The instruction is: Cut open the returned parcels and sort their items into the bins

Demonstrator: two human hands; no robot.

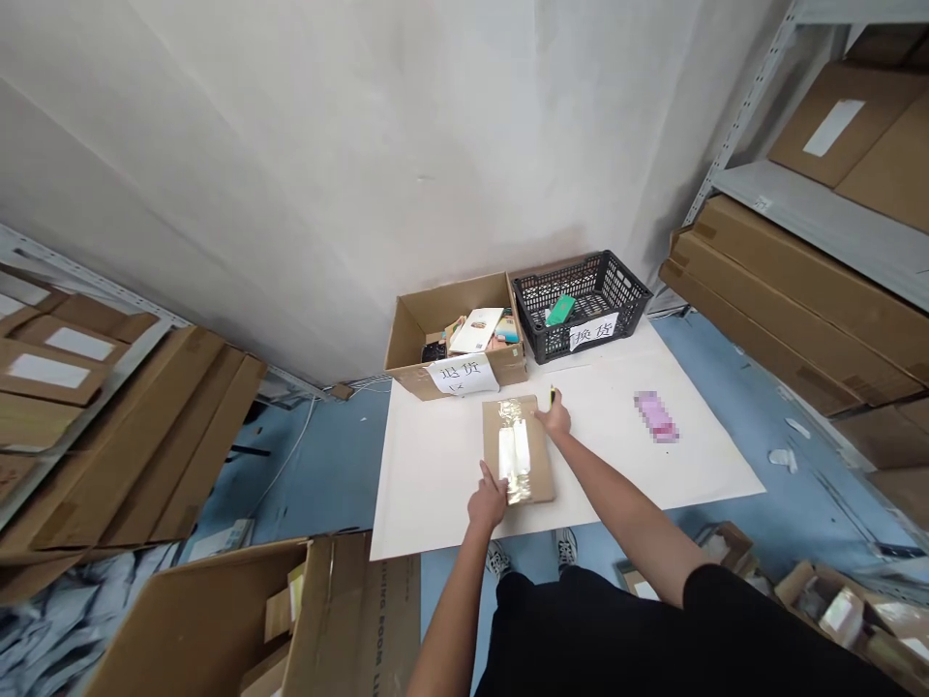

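Note:
A flat cardboard parcel [538, 465] lies on the white tabletop, with shiny tape and a white label running down its middle. My left hand [488, 499] grips its lower left edge, thumb on top and index finger along the side. By the parcel's upper right corner, my right hand [555, 418] is closed around a small yellow-and-black tool that looks like a box cutter [553, 394]. Most of that tool is hidden in the fingers, and I cannot tell whether a blade is out.
Behind the parcel stand an open carton [512, 366] of booklets and a black plastic crate [631, 315] holding a green packet [561, 310]. A pixelated pink item [656, 416] lies right on the table [435, 484]. Loaded shelves flank both sides; a large open box [210, 600] stands lower left.

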